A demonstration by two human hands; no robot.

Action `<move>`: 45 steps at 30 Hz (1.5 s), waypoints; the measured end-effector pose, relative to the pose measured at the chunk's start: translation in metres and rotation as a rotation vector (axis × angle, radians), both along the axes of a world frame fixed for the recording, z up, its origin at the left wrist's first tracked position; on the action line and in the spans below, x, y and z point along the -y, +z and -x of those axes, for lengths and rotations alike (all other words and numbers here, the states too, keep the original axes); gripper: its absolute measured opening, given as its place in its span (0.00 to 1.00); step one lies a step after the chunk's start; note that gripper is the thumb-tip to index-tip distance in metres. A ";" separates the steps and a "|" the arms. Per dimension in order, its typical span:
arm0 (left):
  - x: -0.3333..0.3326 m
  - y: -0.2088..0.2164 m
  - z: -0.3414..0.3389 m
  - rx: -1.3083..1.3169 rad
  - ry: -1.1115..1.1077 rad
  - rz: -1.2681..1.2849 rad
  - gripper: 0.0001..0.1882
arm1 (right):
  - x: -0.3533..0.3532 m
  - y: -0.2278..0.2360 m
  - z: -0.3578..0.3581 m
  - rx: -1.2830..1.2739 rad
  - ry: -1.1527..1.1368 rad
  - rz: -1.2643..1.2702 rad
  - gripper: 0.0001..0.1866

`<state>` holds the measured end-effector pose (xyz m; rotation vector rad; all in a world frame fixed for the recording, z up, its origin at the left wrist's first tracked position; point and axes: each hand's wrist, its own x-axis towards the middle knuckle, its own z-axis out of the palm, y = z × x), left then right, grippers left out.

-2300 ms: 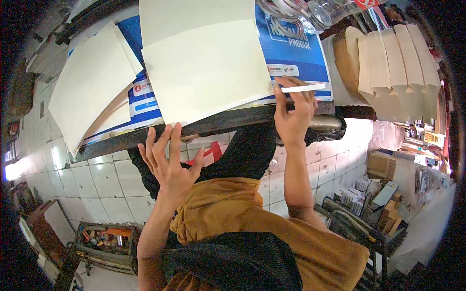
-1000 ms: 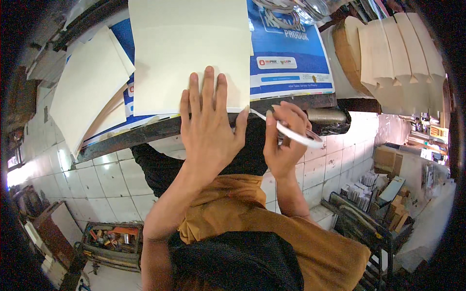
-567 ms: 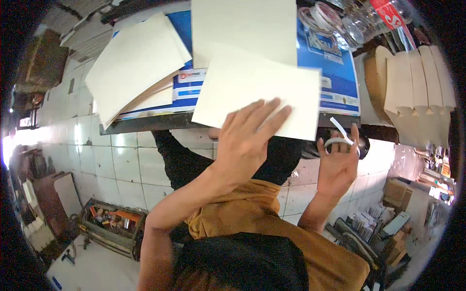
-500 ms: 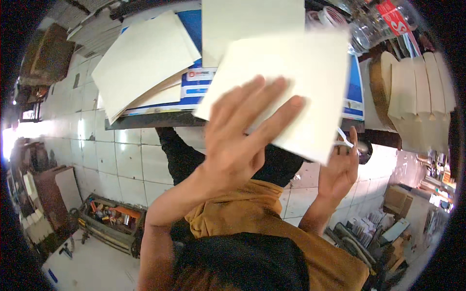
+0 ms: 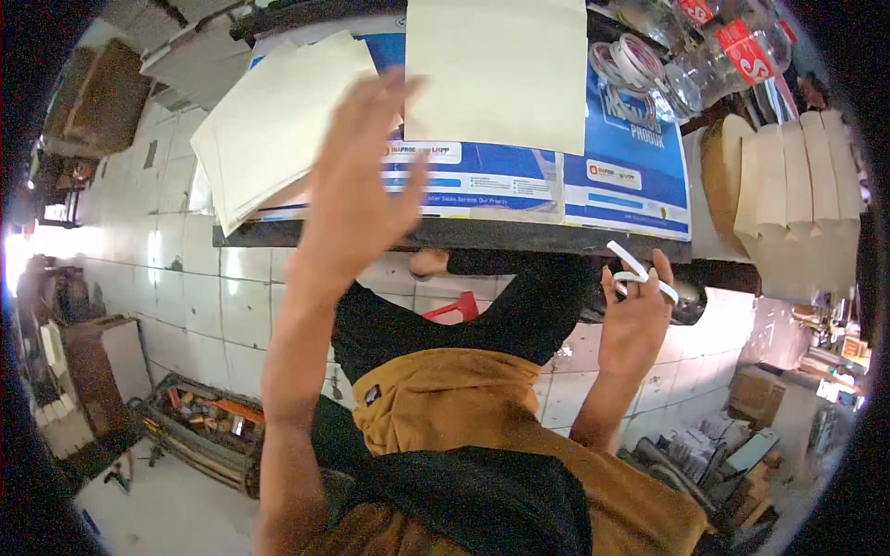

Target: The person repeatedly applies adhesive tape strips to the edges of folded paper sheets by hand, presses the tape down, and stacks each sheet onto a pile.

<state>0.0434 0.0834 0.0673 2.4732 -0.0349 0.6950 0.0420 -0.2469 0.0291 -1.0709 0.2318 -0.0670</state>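
Observation:
My left hand (image 5: pixel 357 199), blurred, reaches over the right side of a fanned pile of cream sheets (image 5: pixel 269 130). Its thumb stands apart from the stretched fingers, and I see nothing held in it. A second stack of cream sheets (image 5: pixel 496 79) lies squared up at the middle of the table, just right of that hand. Below the table's front edge, my right hand (image 5: pixel 635 320) is closed on a curled, narrow white strip (image 5: pixel 630 264). Under the sheets, blue printed posters (image 5: pixel 630 199) cover the tabletop.
Rolls of white tape (image 5: pixel 635 65) and clear plastic bottles (image 5: pixel 732 60) stand at the back right. Thick cream paper blocks (image 5: pixel 797 185) line up on the right. A toolbox (image 5: pixel 209 426) sits low on the left. A red object (image 5: pixel 454 308) lies on the floor between my legs.
The cream sheet under my left hand has left the table front, uncovering the posters. My left hand has moved left to the fanned pile. My right hand keeps the white strip, now fully visible.

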 end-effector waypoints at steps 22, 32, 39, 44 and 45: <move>0.058 -0.083 0.075 -0.149 0.120 -0.006 0.48 | -0.134 -0.010 -0.012 0.344 0.532 0.616 0.16; 0.056 -0.088 0.073 -0.079 0.131 0.018 0.47 | -0.143 -0.027 -0.018 0.673 0.375 1.111 0.18; 0.061 -0.102 0.081 0.186 0.165 0.102 0.45 | -0.139 -0.030 -0.020 0.592 0.420 1.072 0.22; 0.068 -0.111 0.092 0.090 0.175 0.084 0.43 | -0.140 -0.025 -0.022 0.672 0.361 1.141 0.16; 0.068 -0.114 0.093 0.051 0.183 0.063 0.43 | -0.140 -0.024 -0.021 0.670 0.366 1.148 0.16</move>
